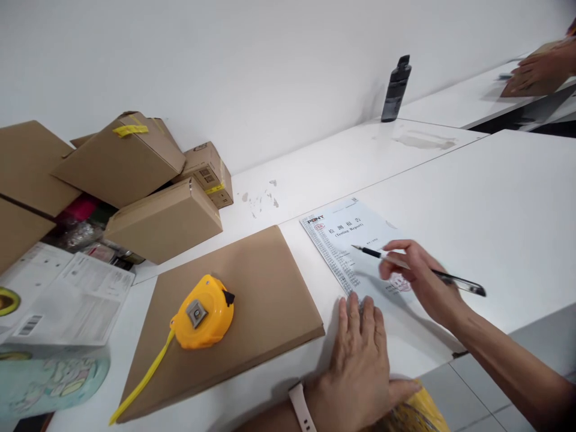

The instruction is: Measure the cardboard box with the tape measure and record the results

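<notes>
My right hand (425, 279) is closed around a black pen (369, 252), whose tip points left over the middle of a printed testing report (369, 219). Whether the tip touches the paper I cannot tell. My left hand (360, 360) lies flat, fingers stretched out, with the fingertips at the report's lower edge. A pale band circles the left wrist. Part of the report's lower right, near a round stamp, is hidden by my right hand. Left of the report, a yellow tape measure (207, 324) with a yellow strap rests on a flat cardboard box (265, 282).
Several cardboard boxes (166, 222) are piled at the left against the wall. A white printed package (76, 294) and a pale green patterned item (58, 378) lie nearer me. A dark bottle (396, 90) stands at the back. Another person's hand (542, 66) touches a box at far right.
</notes>
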A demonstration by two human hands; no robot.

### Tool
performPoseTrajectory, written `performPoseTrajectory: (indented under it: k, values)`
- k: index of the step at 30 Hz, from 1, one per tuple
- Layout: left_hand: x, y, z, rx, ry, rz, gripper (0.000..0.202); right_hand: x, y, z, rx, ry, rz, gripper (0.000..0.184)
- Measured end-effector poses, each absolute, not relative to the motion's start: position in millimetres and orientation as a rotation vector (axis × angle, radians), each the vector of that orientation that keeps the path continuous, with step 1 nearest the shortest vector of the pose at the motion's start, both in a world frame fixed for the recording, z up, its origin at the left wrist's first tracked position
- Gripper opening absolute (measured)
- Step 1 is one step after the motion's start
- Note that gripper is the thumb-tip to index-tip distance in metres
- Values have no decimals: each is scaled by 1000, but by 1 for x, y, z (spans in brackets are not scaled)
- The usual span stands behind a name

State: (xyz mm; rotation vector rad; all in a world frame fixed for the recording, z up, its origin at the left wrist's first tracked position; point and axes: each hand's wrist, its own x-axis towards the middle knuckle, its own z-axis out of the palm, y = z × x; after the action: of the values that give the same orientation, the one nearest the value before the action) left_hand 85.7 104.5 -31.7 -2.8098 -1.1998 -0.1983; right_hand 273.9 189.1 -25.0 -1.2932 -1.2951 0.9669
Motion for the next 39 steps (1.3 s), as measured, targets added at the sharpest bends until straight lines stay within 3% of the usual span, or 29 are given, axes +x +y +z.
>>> performPoseTrajectory:
  k: [3, 5, 12, 16, 21, 29, 39]
  values:
    - [80, 112, -34, -2882, -1195, -164, 98, 269, 197, -32, -1248, -1265, 1380, 52]
    - [79, 114, -36, -2932, -1213, -168, 98, 265, 201, -35, -1289, -1273, 1455, 48]
    - [78, 114, -35, -2967, -1267, -194, 99, 257, 200, -46, -1343, -1443, 1264, 41]
    - [79, 116, -34, -2951, -1251, -170, 97, 255, 199, -55, -1415, -1399, 1219, 49]
    - [79, 117, -35, -2887, -1227, -198, 94, 256, 195, -49, -1518, -1499, 1062, 45]
    - [78, 115, -38, -2825, -1207, -212, 94, 255, 195, -55, -1340, -1534, 1137, 37]
    - [78, 115, -36, -2864, -1216, -206, 95, 255, 192, -53, -1500, -1664, 962, 32]
